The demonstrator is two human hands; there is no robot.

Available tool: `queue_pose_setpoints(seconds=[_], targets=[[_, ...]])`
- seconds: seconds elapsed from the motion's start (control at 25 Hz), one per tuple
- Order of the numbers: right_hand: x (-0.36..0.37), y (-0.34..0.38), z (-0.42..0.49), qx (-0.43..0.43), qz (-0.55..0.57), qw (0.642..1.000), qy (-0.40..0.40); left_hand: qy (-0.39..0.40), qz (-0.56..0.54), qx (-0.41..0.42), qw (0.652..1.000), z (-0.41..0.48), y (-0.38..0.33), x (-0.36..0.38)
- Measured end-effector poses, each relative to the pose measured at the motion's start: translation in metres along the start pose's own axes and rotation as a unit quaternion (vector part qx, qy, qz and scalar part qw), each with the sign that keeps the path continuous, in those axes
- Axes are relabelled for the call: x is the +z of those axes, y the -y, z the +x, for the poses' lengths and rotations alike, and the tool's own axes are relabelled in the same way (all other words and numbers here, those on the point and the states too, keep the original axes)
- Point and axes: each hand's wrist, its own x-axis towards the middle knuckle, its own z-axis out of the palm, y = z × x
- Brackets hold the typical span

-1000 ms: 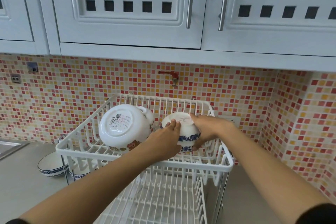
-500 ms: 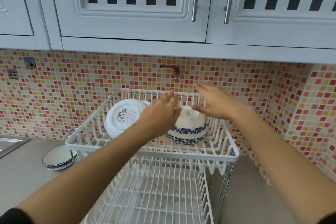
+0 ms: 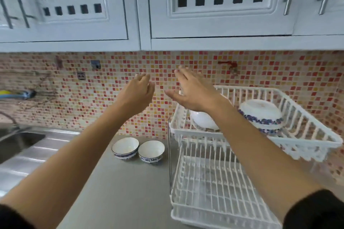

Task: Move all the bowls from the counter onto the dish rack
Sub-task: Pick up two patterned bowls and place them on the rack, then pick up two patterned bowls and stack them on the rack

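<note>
Two small white bowls with blue rims, the left bowl (image 3: 125, 148) and the right bowl (image 3: 151, 151), stand upright side by side on the grey counter (image 3: 119, 188), just left of the white two-tier dish rack (image 3: 305, 128). On the rack's top tier a blue-patterned bowl (image 3: 260, 115) lies upside down, and a larger white bowl (image 3: 203, 121) leans beside it, partly hidden by my right forearm. My left hand (image 3: 136, 94) and my right hand (image 3: 193, 91) hover empty in the air above the counter bowls, fingers apart.
A steel sink (image 3: 16, 141) and draining board lie at the far left. White wall cabinets (image 3: 223, 5) hang overhead. The rack's lower tier (image 3: 214, 188) holds nothing. A mosaic tile wall (image 3: 104, 102) runs behind the counter.
Both hands have let go of the blue-patterned bowl, left upside down on the top tier, and swung left away from the rack. The view has turned left, showing both counter bowls.
</note>
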Motion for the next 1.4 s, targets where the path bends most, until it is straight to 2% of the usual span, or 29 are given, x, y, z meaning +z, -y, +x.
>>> queue_pose_setpoints(seconds=[0.2, 0.36, 0.56, 0.72, 0.8, 0.92, 1.12, 1.24, 1.4], targets=[[0.073, 0.121, 0.029, 0.042, 0.092, 0.995, -0.005, 0.061, 0.028, -0.056, 0.996, -0.027, 0.102, 0.001], [0.150, 0.156, 0.042, 0.126, 0.147, 0.981, 0.025, 0.140, 0.011, -0.095, 0.985, -0.039, 0.154, 0.039], [0.243, 0.141, 0.045, 0.228, 0.138, 0.960, 0.090, 0.198, -0.026, -0.160, 0.967, -0.041, 0.194, 0.122], [0.311, 0.113, 0.046, 0.277, 0.108, 0.943, 0.149, 0.232, -0.071, -0.211, 0.947, -0.040, 0.200, 0.190], [0.343, 0.097, 0.049, 0.311, 0.112, 0.927, 0.174, 0.255, -0.089, -0.255, 0.928, -0.030, 0.209, 0.230], [0.386, 0.080, 0.054, 0.395, 0.153, 0.888, 0.180, 0.274, -0.094, -0.280, 0.915, -0.014, 0.220, 0.291], [0.434, 0.082, 0.063, 0.534, 0.250, 0.791, 0.163, 0.285, -0.118, -0.332, 0.891, 0.001, 0.228, 0.353], [0.460, 0.085, 0.070, 0.537, 0.280, 0.775, 0.178, 0.286, -0.116, -0.365, 0.879, 0.006, 0.233, 0.372], [0.471, 0.082, 0.076, 0.535, 0.283, 0.764, 0.222, 0.288, -0.108, -0.365, 0.879, 0.004, 0.237, 0.388]])
